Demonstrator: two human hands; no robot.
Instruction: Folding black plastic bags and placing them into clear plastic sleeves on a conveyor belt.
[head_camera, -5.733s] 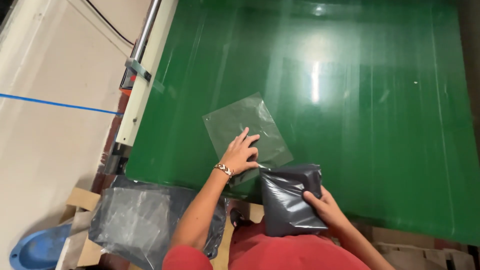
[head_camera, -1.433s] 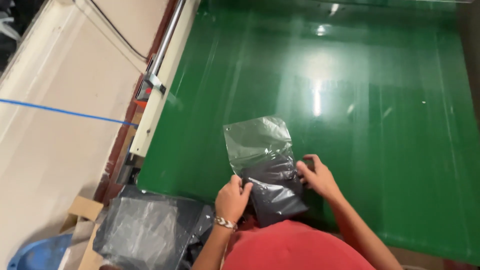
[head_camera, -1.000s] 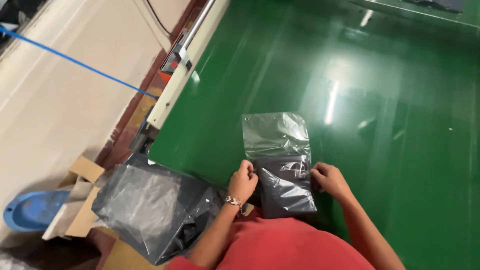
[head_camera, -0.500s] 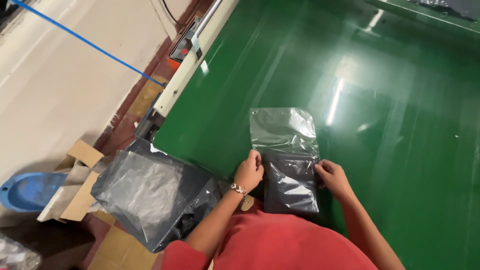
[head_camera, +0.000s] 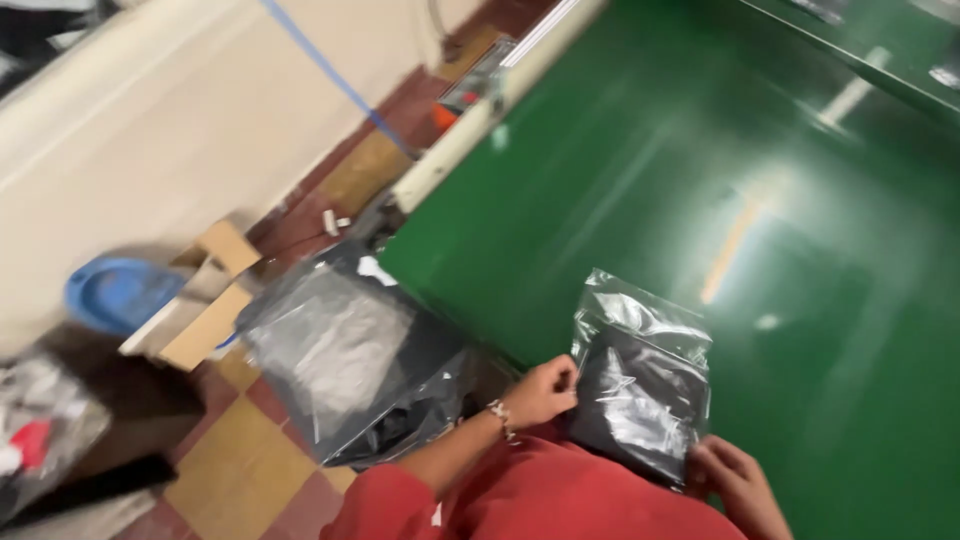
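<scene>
Far left, on the floor: a blue basin and cardboard pieces, then a large grey plastic sack slumped against the near edge of the green counter. The left hand pinches the left edge of the clear bag, fingers closed on the film. That bag lies at the counter's near edge, directly before the person, with a dark folded item inside; its open end points away. The right hand grips the bag's lower right corner, fingers curled. Risk, as judged: the bag partly overhangs the edge and the film is slick, so a loosened grip could let it slide off toward the floor. The picture is blurred.
</scene>
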